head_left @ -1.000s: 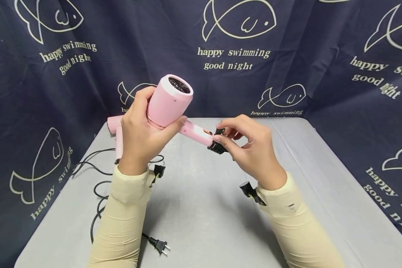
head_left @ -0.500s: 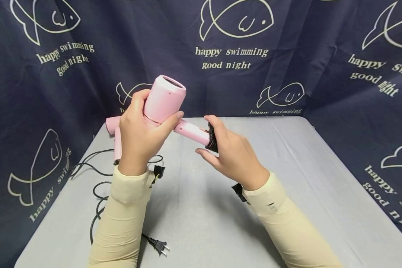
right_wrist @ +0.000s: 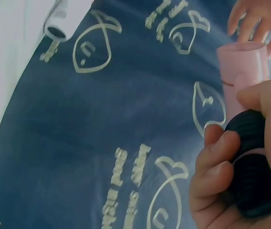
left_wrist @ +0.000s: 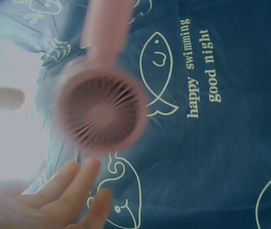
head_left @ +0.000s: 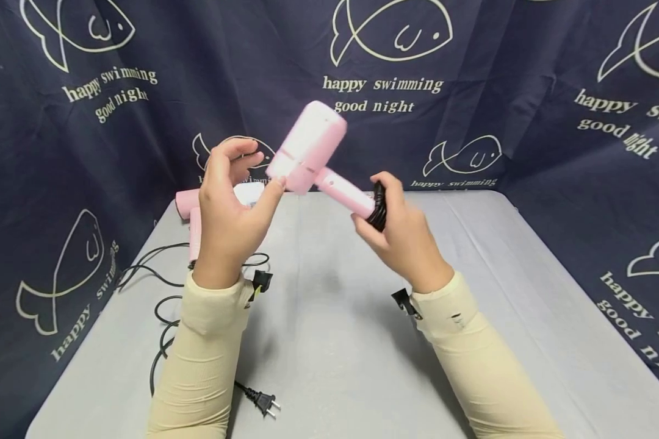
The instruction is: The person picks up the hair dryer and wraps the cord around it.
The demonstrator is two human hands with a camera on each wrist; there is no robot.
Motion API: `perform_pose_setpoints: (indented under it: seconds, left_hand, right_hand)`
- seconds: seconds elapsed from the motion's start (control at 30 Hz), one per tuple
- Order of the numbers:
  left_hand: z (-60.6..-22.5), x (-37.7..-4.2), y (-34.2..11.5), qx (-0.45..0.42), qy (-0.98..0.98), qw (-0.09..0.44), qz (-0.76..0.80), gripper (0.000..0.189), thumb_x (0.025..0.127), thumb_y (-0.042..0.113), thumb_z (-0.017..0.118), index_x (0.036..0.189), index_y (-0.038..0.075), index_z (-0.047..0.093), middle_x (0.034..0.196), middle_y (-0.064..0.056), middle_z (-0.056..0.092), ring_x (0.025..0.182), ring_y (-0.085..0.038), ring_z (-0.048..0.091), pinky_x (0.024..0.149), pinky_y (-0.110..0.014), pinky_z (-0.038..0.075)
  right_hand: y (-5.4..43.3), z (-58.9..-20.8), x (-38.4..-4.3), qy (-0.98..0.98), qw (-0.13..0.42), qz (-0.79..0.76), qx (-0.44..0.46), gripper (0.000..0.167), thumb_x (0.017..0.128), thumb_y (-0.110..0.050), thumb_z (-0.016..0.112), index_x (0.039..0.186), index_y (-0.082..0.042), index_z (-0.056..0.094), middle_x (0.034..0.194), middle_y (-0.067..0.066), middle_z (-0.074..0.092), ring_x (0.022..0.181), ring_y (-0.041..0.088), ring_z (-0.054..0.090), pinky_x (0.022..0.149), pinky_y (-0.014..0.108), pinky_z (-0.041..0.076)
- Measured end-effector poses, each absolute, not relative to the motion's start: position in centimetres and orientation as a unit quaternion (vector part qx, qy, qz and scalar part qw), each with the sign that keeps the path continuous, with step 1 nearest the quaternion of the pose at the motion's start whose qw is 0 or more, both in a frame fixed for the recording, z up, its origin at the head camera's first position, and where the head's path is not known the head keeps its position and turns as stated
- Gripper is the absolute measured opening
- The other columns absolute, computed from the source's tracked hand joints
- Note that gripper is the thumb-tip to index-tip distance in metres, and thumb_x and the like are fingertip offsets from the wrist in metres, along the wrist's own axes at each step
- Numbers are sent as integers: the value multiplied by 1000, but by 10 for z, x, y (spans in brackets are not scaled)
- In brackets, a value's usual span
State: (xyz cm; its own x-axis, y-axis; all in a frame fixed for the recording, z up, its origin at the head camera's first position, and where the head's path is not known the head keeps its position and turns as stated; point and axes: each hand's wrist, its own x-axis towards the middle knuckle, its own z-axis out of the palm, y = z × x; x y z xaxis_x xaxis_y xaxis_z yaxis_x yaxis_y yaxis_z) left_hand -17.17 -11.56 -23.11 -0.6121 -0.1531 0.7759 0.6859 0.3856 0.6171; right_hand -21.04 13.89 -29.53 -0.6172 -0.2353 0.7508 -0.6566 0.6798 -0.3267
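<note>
My right hand (head_left: 409,235) holds a pink hair dryer (head_left: 314,137) up over the table, tilted, by the black cord (head_left: 380,208) bundled at the bottom of its handle. In the right wrist view, fingers and thumb curl round that cord bundle (right_wrist: 252,174). The left hand (head_left: 227,222) is beside the dryer's back end with its fingers spread, and nothing sits in its grip. From the left wrist, the dryer's round slatted grille (left_wrist: 102,112) appears blurred, a little away from the fingertips (left_wrist: 91,168).
Behind the left hand, a second pink hair dryer (head_left: 187,203) with a white end lies on the grey table (head_left: 329,366). Its loose black cord (head_left: 159,317) runs along the left side, partly under the left forearm. A two-pin plug (head_left: 263,402) lies near the front. Dark printed curtains surround the table.
My right hand has moved from pinching at the cord to gripping the bundle. The left hand has let go of the dryer, which has swung up and to the right.
</note>
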Motion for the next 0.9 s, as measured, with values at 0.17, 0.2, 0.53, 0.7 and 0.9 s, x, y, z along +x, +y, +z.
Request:
perform_pose_setpoints:
  seconds: [0.17, 0.2, 0.53, 0.7, 0.9]
  left_hand:
    - [-240, -183, -124, -211, -711, 429, -516, 42, 86, 8, 73, 126, -1, 62, 128, -8, 65, 110, -21, 71, 95, -37, 48]
    - [-242, -185, -125, -219, -710, 432, -511, 41, 86, 10, 73, 125, 0, 63, 127, -6, 65, 108, -20, 72, 94, -36, 49]
    - [-240, -182, -122, -256, -698, 457, -488, 23, 86, 10, 70, 105, -3, 69, 115, -16, 68, 103, -21, 68, 88, -34, 47]
    - [-227, -168, -116, -250, -670, 483, -506, 17, 84, 2, 65, 95, -11, 66, 109, -28, 67, 108, -29, 62, 86, -35, 45]
    - [-218, -160, -113, -251, -664, 482, -514, 14, 83, -3, 64, 91, -14, 64, 104, -31, 66, 104, -32, 62, 85, -35, 45]
  right_hand:
    - [166, -298, -230, -867, 347, 318, 165, 63, 91, -33, 71, 144, -11, 43, 82, 18, 64, 62, 35, 62, 58, 51, 52]
    - [172, -299, -234, -868, 349, 320, 147, 63, 91, -34, 71, 143, -11, 44, 83, 20, 65, 65, 38, 62, 60, 53, 52]
    - [222, -332, -272, -882, 319, 346, 14, 65, 93, -36, 70, 143, -5, 42, 98, 34, 66, 85, 50, 65, 77, 61, 50]
    - [253, -363, -285, -902, 266, 336, -51, 68, 95, -39, 64, 148, -4, 37, 113, 39, 64, 100, 55, 63, 86, 64, 48]
    - [303, -387, -291, -922, 179, 315, -139, 77, 96, -52, 57, 152, -5, 32, 126, 38, 61, 109, 57, 61, 86, 65, 47]
